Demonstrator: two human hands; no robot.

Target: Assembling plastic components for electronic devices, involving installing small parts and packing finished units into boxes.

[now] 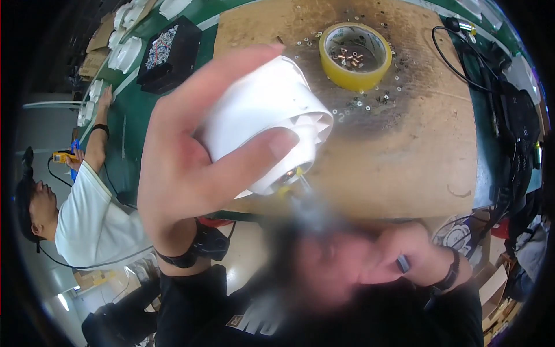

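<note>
My left hand (179, 156) is wrapped round a white plastic round housing (254, 98), its thumb across the lower side and its fingers over the top. The housing is tilted, and white ribs or vanes show in its right-hand opening. Small yellow bits and a metal part show at its lower end. Close below, my right hand (384, 251) is closed and partly smeared by blur. A blurred pale, narrow thing (309, 205) reaches from near that hand toward the housing's lower end. Its kind, and whether it touches, I cannot tell.
Cardboard (422, 162) covers the green bench. On it stands a yellow tape roll (370, 80) with copper-coloured screws (350, 58) inside and small washers scattered around. A black bin (167, 75) of small metal parts is at left. Cables (462, 72) lie right. A co-worker (87, 214) works at far left.
</note>
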